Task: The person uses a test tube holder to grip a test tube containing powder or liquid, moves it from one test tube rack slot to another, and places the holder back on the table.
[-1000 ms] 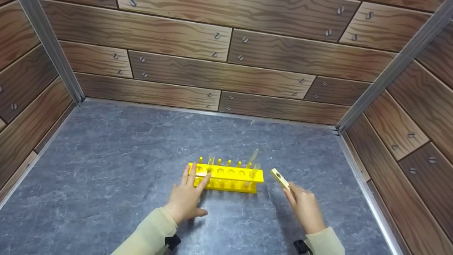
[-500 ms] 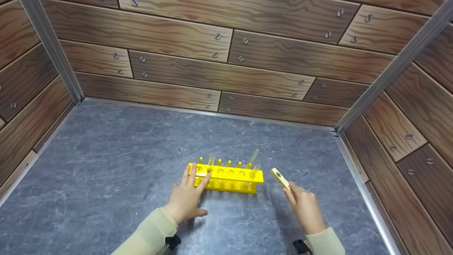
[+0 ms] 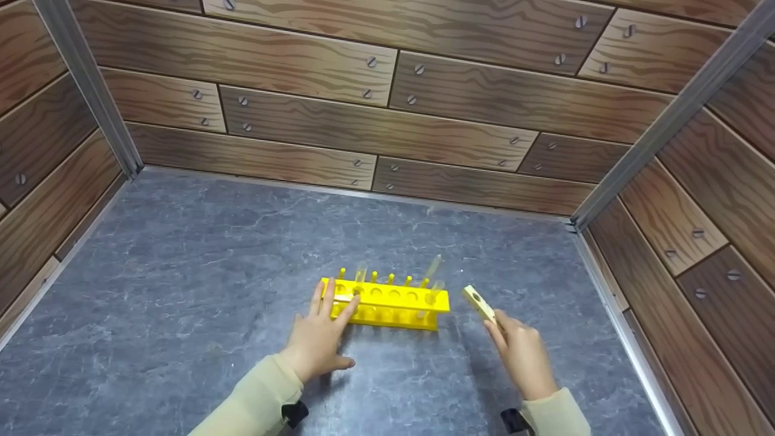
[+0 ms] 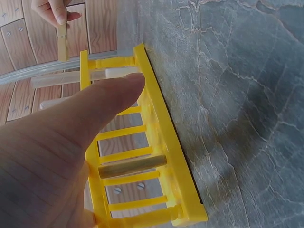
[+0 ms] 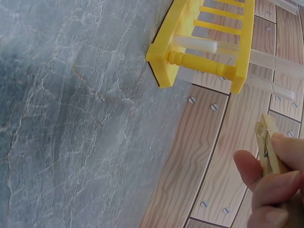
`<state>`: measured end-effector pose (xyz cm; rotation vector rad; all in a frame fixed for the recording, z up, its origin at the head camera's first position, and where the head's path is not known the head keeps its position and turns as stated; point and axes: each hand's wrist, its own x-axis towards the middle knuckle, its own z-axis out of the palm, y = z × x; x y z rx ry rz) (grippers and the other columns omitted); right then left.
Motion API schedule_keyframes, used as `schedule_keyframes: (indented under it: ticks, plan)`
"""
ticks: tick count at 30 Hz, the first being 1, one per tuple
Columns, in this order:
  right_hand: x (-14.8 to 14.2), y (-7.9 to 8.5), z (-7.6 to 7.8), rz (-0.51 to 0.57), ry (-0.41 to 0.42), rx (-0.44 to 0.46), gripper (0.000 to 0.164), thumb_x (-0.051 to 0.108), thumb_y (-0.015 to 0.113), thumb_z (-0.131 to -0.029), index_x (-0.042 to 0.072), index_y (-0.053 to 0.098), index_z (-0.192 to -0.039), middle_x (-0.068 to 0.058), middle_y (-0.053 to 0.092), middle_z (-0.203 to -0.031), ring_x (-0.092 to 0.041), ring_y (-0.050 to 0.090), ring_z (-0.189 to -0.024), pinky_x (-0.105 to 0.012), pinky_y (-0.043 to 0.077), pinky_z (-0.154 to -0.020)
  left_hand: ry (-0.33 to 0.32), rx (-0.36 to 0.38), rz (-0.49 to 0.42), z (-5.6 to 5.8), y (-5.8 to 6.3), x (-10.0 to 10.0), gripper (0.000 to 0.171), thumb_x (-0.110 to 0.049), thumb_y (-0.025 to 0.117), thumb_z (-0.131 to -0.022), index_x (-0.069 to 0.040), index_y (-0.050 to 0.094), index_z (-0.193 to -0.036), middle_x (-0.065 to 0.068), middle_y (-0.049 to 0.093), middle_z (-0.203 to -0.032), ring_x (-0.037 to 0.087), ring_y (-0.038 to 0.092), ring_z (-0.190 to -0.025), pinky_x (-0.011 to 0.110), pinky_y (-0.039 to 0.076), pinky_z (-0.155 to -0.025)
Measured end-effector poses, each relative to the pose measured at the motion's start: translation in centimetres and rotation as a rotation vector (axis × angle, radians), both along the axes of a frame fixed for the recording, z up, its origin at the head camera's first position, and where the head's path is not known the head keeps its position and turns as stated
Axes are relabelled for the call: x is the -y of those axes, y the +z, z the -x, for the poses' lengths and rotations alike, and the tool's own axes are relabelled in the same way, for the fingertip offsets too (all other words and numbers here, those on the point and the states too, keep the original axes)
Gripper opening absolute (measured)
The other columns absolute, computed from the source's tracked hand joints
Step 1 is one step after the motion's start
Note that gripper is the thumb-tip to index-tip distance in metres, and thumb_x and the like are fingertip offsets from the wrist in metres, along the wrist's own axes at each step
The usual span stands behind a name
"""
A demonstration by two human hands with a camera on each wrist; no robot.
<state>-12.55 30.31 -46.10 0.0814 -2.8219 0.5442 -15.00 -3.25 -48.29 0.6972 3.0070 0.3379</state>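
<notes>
A yellow test tube rack (image 3: 387, 295) stands upright on the grey marbled surface. My left hand (image 3: 318, 342) rests spread fingers on its left end, thumb held out in front. My right hand (image 3: 525, 357) grips a wooden test tube clamp (image 3: 479, 304), its head pointing toward the rack's right end but apart from it. Clear test tubes stand in the rack: one at the right end (image 3: 437, 290) with white content low down, and one near my left fingers (image 3: 361, 276), brownish in the left wrist view. Another clear tube (image 3: 434, 266) slants up behind the right end, by the pegs.
Wood-patterned panels form a back wall (image 3: 387, 121), a left wall (image 3: 54, 200) and a right wall (image 3: 696, 242), joined by grey metal corner posts (image 3: 666, 115). A row of thin yellow pegs (image 3: 392, 279) rises along the rack's back side.
</notes>
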Motion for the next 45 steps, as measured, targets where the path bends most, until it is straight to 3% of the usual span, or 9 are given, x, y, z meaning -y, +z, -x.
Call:
schedule_keyframes:
  ticks: [14,45]
  plan:
    - [0.0,0.1,-0.2,-0.01,0.006,-0.05,0.022,0.019,0.063,-0.09,0.002,0.065,-0.105,-0.005,0.06,-0.068,-0.01,0.043,-0.048,-0.027,0.039,-0.043,0.0,-0.012,0.051,0.0,-0.1,0.0,0.11,-0.063,0.073,-0.064,-0.02,0.021,-0.15,0.028,0.001,-0.151,0.046,0.006,-0.137,0.064,0.044,-0.082]
    - [0.7,1.4,-0.2,-0.013,0.036,-0.065,0.019,0.018,0.062,-0.09,0.004,0.065,-0.103,-0.004,0.059,-0.069,-0.008,0.042,-0.046,-0.024,0.04,-0.042,0.006,0.003,0.024,0.0,-0.3,-0.1,0.109,-0.06,0.075,-0.064,-0.021,0.021,-0.15,0.027,-0.001,-0.151,0.045,0.004,-0.137,0.065,0.042,-0.083]
